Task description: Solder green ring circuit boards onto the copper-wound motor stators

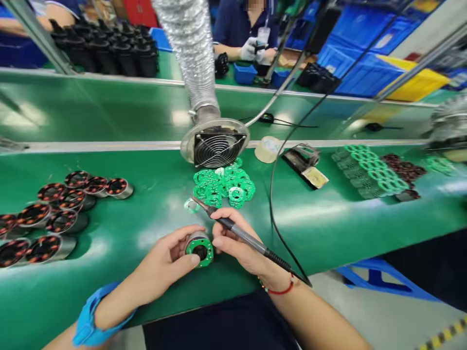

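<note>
My left hand (175, 260) is closed around a metal motor stator (197, 236) with a green ring-shaped circuit board (207, 255) on its face, the thumb pressing on the board's edge. In my right hand (239, 243) lies a soldering iron (248, 238), its tip pointing up and to the left, away from the stator. Fingertips of the right hand are close by the stator's right side; whether they touch it I cannot tell. Beyond both hands is a heap of green ring boards (222, 184), with a single board (191, 205) at its near edge by the iron's tip.
Stators with copper windings (58, 214) stand at the left. A fume extractor fan (219, 148) hangs over the heap. Rightward are a tape roll (268, 149), an iron stand (304, 165) and stacked green boards (372, 170). The iron's black cable (272, 194) crosses the bench. A co-worker sits opposite.
</note>
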### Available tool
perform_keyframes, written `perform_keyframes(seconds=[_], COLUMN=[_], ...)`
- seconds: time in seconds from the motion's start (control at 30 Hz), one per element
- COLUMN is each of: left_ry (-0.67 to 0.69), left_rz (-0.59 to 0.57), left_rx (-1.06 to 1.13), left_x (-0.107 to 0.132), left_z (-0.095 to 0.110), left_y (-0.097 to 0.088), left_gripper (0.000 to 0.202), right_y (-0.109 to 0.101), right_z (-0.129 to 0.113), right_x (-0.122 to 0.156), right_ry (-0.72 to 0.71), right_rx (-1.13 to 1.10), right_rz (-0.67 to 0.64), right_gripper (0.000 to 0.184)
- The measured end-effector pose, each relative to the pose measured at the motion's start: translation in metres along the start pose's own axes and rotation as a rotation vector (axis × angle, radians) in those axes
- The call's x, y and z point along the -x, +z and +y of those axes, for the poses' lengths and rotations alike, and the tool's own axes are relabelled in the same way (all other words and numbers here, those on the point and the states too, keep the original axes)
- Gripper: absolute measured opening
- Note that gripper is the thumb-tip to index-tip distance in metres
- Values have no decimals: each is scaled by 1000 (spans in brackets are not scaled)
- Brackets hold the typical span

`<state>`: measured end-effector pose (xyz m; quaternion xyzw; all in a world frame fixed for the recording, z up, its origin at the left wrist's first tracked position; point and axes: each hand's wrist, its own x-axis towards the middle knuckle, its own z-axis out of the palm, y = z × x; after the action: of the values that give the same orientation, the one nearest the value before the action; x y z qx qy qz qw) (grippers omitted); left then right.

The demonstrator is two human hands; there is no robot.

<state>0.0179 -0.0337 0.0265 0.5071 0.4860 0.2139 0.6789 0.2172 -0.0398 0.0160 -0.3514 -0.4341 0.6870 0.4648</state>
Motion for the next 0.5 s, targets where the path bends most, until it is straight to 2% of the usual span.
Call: perform_keyframes(seconds=[0.13, 0.27, 0.33, 0.4, 0.47, 0.5], left_ry=[43, 42, 38, 70, 109, 116], left_rz=[-45, 7, -19, -20, 73, 157], left_rx=[-60, -248, -236, -143, -44, -19], left_x=[1, 4, 4, 2, -4, -10], left_z=[5, 1, 0, 2, 9, 16], left_y=[-1, 1, 1, -3, -15, -23], left_gripper=[50, 49, 49, 51, 50, 46], right_y=[3, 6, 6, 2, -8, -17], right_z=[-3, -9, -13, -16, -19, -21], right_x=[1, 2, 3, 4, 8, 10], right_ry=[98, 89, 21, -101, -296, -416], right_rx=[34, 313, 459, 590, 773, 869], right_rz=[-63, -112, -112, -56, 49, 108], right_gripper=[41, 34, 34, 33, 31, 28])
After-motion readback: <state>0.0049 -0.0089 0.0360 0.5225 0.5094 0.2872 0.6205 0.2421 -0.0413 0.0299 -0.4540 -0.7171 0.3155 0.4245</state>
